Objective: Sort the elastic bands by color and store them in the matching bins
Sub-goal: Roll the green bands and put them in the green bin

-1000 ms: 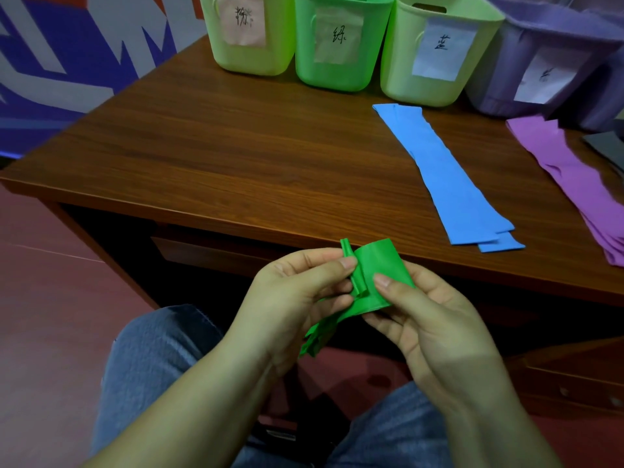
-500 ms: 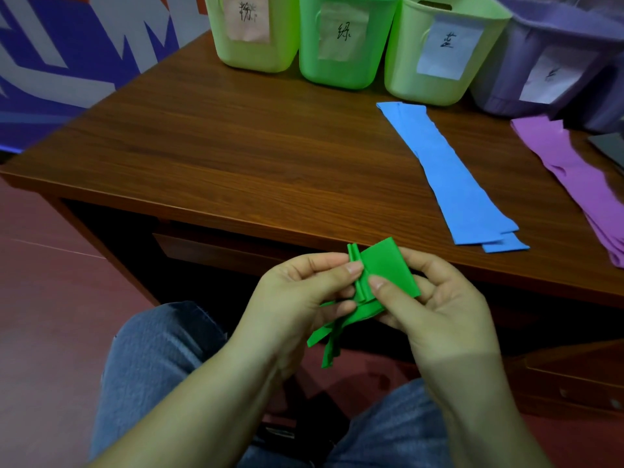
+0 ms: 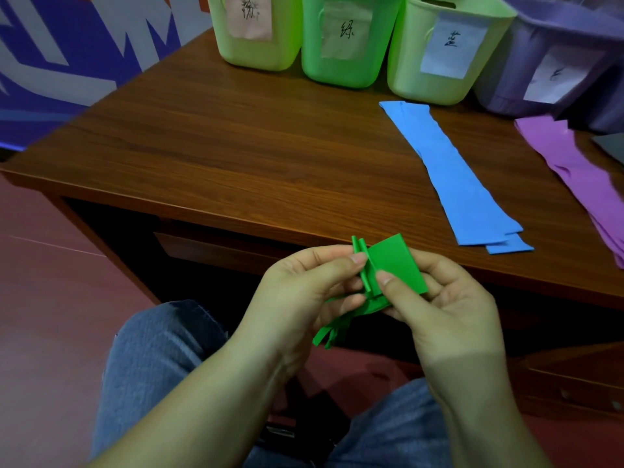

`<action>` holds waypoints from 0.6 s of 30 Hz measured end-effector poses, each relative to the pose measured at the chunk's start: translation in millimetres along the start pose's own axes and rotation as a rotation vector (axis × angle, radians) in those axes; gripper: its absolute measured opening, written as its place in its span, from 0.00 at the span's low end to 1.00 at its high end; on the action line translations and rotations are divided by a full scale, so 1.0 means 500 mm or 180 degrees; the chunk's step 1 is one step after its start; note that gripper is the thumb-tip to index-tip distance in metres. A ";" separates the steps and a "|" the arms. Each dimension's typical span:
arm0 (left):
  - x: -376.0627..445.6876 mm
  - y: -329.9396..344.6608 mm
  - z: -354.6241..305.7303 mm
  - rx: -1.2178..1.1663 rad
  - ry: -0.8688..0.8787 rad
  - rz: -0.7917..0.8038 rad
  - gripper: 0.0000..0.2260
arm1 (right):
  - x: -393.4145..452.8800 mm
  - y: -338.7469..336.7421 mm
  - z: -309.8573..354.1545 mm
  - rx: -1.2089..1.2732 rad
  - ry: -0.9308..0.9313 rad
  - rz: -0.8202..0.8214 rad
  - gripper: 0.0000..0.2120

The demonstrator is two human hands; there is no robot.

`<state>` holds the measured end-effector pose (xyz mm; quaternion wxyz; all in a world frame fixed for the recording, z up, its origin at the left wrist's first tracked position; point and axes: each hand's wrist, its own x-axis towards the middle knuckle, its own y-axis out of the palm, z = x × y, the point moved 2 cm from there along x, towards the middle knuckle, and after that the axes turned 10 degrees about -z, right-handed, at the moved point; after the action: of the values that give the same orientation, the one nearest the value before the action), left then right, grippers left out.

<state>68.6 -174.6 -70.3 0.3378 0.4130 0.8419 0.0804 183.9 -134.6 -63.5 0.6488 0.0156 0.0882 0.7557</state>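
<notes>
- Right now the left hand [image 3: 304, 285] and the right hand [image 3: 435, 298] both pinch the green band [image 3: 396, 265], folded into a small packet in front of the desk [image 3: 270, 163] edge, above the lap.
- Its loose tail hangs below the fingers; a slack pinch would probably let the folds spring open.
- Beyond, the green-labelled bin [image 3: 347, 62] stands between similar bins, so a misplaced drop is possible.
- Blue bands [image 3: 462, 184] and purple bands [image 3: 580, 170] lie unsorted on the desk.
</notes>
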 end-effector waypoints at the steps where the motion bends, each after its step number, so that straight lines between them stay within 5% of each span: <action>1: 0.001 -0.001 0.001 0.0004 0.0018 -0.0025 0.02 | -0.002 0.000 0.001 -0.0023 -0.0057 0.0013 0.10; 18: 0.002 -0.004 0.005 0.0111 0.0147 -0.0066 0.03 | -0.008 0.006 0.002 -0.0263 -0.0479 0.0090 0.13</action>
<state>68.5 -175.2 -73.5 0.3118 0.4082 0.8550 0.0718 181.9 -138.9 -61.8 0.6429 0.0468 0.0078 0.7645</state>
